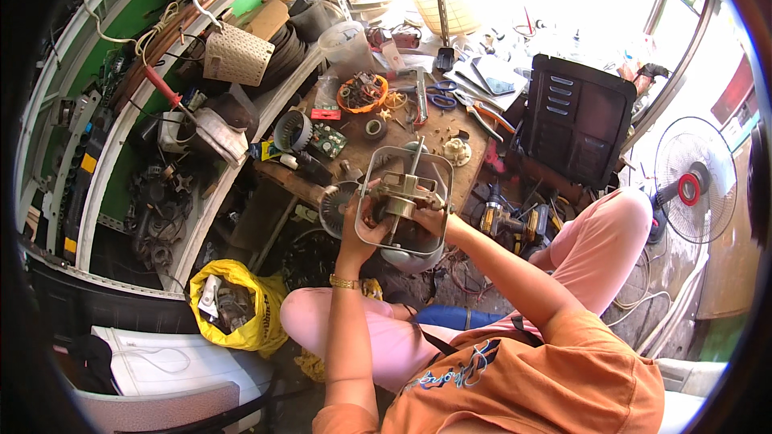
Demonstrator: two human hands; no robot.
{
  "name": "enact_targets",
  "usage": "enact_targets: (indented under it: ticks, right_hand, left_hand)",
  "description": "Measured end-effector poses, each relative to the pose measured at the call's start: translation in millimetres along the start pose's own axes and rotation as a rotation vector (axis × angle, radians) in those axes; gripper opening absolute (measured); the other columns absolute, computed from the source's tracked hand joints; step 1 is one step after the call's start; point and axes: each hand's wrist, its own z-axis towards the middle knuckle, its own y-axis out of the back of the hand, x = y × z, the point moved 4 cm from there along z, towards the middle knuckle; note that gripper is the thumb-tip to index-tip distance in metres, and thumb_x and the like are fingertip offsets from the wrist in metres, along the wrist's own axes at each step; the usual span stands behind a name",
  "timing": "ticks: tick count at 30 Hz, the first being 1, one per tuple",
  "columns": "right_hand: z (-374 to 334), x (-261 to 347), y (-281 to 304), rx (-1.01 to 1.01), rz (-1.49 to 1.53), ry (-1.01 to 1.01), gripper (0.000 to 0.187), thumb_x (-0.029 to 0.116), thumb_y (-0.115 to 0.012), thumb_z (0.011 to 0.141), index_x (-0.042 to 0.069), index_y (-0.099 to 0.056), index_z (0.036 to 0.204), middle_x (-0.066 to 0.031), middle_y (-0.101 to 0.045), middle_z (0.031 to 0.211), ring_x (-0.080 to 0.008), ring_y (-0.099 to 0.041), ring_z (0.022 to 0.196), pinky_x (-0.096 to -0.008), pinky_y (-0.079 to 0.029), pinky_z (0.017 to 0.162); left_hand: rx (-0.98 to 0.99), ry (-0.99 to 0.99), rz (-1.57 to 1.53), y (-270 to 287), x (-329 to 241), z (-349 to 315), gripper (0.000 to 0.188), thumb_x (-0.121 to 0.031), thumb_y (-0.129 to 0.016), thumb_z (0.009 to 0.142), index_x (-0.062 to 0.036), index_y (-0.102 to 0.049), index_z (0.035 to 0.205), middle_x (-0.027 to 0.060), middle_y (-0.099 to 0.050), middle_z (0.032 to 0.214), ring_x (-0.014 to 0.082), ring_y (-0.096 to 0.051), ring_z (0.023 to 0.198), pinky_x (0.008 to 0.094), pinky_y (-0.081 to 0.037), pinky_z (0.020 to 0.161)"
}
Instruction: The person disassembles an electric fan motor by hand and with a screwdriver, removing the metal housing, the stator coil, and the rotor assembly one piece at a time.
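Observation:
Above the near edge of the low wooden table, I hold a motor-like metal assembly [400, 206] with a long upright shaft and a round middle part. A grey rounded-rectangular frame surrounds it, partly outside my fingers. My left hand [360, 223] grips the left side, fingers curled inside the frame. On the other side, my right hand [436, 220] is closed around the right edge; some of its fingers are hidden. Just beneath sits a rounded grey housing [412, 260]. A round finned part [336, 207] lies beside my left hand.
Across the wooden table [465, 185] lie an orange bowl of small parts [362, 92], blue-handled scissors [441, 95], pliers [486, 119] and a tape roll [375, 128]. A black panel [572, 119] and yellow drill [500, 217] stand right. A yellow bag [241, 305] sits left, a fan [693, 185] far right.

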Motion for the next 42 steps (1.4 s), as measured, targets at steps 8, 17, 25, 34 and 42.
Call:
enact_targets:
  ticks: [8, 17, 25, 34, 42]
  right_hand:
    - [-0.7, -0.1, 9.7, 0.113, 0.037, -0.154, 0.033, 0.018, -0.065, 0.083, 0.003, -0.059, 0.112, -0.0038, -0.066, 0.087, -0.0129, -0.061, 0.082, -0.0333, -0.051, 0.074]
    - [-31.0, 6.3, 6.4, -0.052, -0.902, 0.206, 0.057, 0.033, -0.075, 0.065, 0.007, -0.06, 0.114, -0.0243, -0.054, 0.119, -0.0335, -0.062, 0.098, -0.0389, -0.052, 0.081]
    - [-23.5, 10.7, 49.7, -0.267, -0.86, 0.435, 0.028, -0.001, -0.067, 0.065, 0.007, -0.057, 0.09, -0.0164, -0.049, 0.1, -0.0369, -0.057, 0.091, -0.0437, -0.049, 0.072]
    - [-30.2, -4.3, 12.8, -0.051, -0.286, 0.141, 0.052, 0.04, -0.071, 0.079, 0.004, -0.057, 0.114, -0.0222, -0.067, 0.093, -0.0348, -0.066, 0.088, -0.0418, -0.05, 0.076]
    - [-27.1, 1.7, 4.0, -0.127, -0.284, -0.085, 0.055, 0.042, -0.073, 0.073, 0.003, -0.059, 0.11, -0.0205, -0.067, 0.092, -0.033, -0.067, 0.088, -0.0412, -0.05, 0.076]
  left_hand:
    - [-0.08, -0.308, 0.626, 1.2, 20.5, -11.9, 0.052, -0.013, -0.074, 0.073, -0.0019, -0.053, 0.119, 0.0148, -0.059, 0.103, 0.0304, -0.055, 0.105, 0.0406, -0.043, 0.092]
    - [0.108, -0.271, 0.568, 4.4, 8.6, -17.6, 0.08, -0.014, -0.082, 0.064, -0.0094, -0.043, 0.134, 0.0169, -0.052, 0.124, 0.0338, -0.046, 0.12, 0.04, -0.04, 0.1]
    - [0.134, -0.214, 0.416, 8.3, 18.5, -11.0, 0.083, -0.019, -0.088, 0.057, -0.0028, -0.047, 0.127, 0.0155, -0.055, 0.12, 0.0306, -0.056, 0.108, 0.0361, -0.046, 0.092]
    - [0.284, 0.04, 0.267, 3.6, 4.7, 4.1, 0.072, -0.017, -0.087, 0.058, -0.0036, -0.051, 0.119, 0.0125, -0.059, 0.11, 0.0281, -0.059, 0.098, 0.0356, -0.049, 0.083]
    - [0.421, -0.112, 0.367, -4.8, -2.6, 6.8, 0.067, -0.023, -0.087, 0.061, -0.0042, -0.054, 0.117, 0.01, -0.059, 0.106, 0.0247, -0.057, 0.099, 0.0346, -0.047, 0.083]
